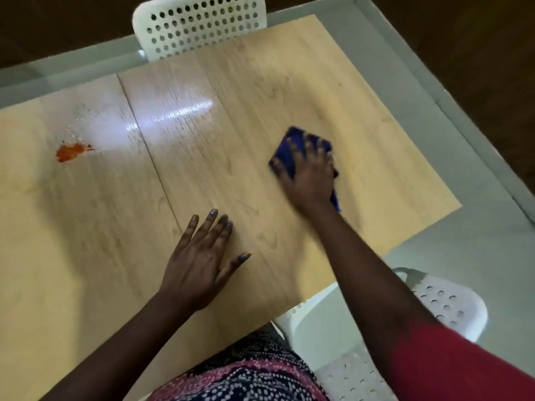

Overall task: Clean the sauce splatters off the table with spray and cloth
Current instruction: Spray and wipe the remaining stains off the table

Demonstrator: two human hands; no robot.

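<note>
Table [115, 227], cloth [292, 151] lengthwise near-to-far

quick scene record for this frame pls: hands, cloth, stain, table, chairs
left hand: flat on table, fingers straight
right hand: pressing cloth, blurred
cloth: blue, under right hand
sauce stain: orange-red, far left, apart from cloth
table: light wood, wet sheen beside stain
chairs: white, one at far side, one at near right
spray: not in view
</note>
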